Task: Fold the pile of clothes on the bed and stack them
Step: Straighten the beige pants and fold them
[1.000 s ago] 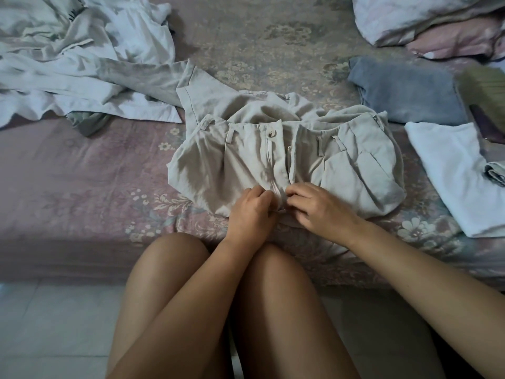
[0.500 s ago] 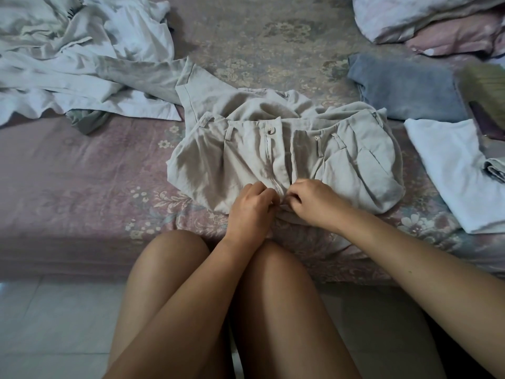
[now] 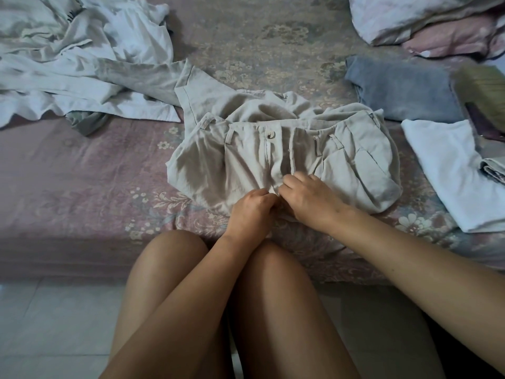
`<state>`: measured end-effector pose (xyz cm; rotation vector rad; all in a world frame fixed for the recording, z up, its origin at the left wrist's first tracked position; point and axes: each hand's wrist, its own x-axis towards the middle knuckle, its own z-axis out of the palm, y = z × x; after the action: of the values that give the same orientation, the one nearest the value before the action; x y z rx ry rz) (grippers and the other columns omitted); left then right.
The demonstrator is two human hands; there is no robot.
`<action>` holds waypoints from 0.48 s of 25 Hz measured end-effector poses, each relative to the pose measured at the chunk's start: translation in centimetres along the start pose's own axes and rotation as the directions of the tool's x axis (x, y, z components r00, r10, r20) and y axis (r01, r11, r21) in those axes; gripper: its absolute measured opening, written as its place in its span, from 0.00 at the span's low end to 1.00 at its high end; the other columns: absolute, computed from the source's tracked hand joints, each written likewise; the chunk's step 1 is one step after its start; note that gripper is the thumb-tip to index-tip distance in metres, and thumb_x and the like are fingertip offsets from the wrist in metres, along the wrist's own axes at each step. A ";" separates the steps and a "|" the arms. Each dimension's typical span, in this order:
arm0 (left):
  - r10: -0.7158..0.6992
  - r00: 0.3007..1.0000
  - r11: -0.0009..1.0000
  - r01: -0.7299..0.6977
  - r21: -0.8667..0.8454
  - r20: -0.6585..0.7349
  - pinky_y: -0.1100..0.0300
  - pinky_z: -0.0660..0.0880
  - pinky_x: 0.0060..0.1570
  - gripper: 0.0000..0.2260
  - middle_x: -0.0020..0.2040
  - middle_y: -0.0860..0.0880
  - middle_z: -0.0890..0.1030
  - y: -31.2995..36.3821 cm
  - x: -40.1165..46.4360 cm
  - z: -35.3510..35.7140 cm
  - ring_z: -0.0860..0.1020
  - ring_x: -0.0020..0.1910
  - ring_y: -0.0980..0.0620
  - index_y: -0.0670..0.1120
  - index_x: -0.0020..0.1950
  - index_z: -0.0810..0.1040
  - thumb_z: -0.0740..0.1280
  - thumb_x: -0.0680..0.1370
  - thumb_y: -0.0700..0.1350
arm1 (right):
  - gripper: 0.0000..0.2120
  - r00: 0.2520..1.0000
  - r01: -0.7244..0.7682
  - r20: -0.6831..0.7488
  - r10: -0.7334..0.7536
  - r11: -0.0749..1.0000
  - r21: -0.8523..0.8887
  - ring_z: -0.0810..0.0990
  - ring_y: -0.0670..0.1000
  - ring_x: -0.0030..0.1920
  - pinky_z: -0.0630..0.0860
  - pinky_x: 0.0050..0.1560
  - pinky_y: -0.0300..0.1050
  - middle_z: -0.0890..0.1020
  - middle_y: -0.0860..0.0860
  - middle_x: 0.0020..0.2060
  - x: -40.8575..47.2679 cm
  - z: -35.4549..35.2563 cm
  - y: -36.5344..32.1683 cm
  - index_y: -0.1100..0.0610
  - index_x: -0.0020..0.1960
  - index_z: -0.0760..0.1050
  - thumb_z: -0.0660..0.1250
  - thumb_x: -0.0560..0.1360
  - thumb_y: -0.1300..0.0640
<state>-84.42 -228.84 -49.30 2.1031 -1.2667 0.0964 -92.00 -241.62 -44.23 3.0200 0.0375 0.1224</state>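
- While both hands work at its lower front edge, the beige trousers (image 3: 287,160) lie bunched on the bed (image 3: 82,165), waistband facing up, a button (image 3: 271,135) showing at the fly.
- Left hand (image 3: 252,212) has its fingers curled, pinching the fabric at the bottom of the fly; its grip is clamped on the cloth.
- Right hand (image 3: 311,198) sits just beside it, touching it, fingers bent and pinching the same seam.
- An unfolded pile of pale clothes (image 3: 82,58) lies at the far left, touching a trouser leg.
- To the right lie a folded blue garment (image 3: 401,86) and, nearer, a folded white garment (image 3: 448,170), apart from each other.
- Pillows (image 3: 426,20) rest at the far right corner.
- Bare knees (image 3: 218,296) are against the bed's edge.
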 end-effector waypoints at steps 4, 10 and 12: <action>0.036 0.999 0.999 -0.037 0.012 0.027 0.64 0.64 0.24 0.08 0.29 0.46 0.75 -0.5 0.2 0.0 0.75 0.27 0.45 0.41 0.32 0.77 0.72 0.61 0.31 | 0.12 0.997 0.031 -0.067 -0.035 0.998 -0.059 0.77 0.56 0.32 0.72 0.28 0.45 0.76 0.54 0.32 -0.4 0.5 -0.5 0.60 0.34 0.75 0.53 0.67 0.64; -0.082 0.995 0.980 0.071 -0.184 -0.056 0.55 0.76 0.36 0.12 0.40 0.44 0.80 -1.3 1.4 -0.8 0.79 0.39 0.44 0.42 0.46 0.83 0.63 0.73 0.47 | 0.02 0.996 -0.057 -0.050 0.071 0.966 0.252 0.78 0.60 0.33 0.76 0.28 0.49 0.76 0.57 0.33 -0.6 1.1 0.9 0.64 0.38 0.75 0.64 0.67 0.67; -0.129 0.991 0.976 0.123 -0.177 -0.026 0.47 0.77 0.49 0.13 0.52 0.43 0.81 -2.1 3.2 -1.4 0.79 0.52 0.43 0.42 0.57 0.81 0.63 0.76 0.44 | 0.07 0.989 -0.003 -0.148 0.024 0.990 0.144 0.76 0.57 0.29 0.73 0.27 0.46 0.74 0.55 0.29 -0.9 1.2 0.5 0.61 0.34 0.73 0.57 0.67 0.65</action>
<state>-80.70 -229.77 -48.02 2.0139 -1.0764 -0.0309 -92.79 -242.27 -45.47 3.1481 0.0411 0.3633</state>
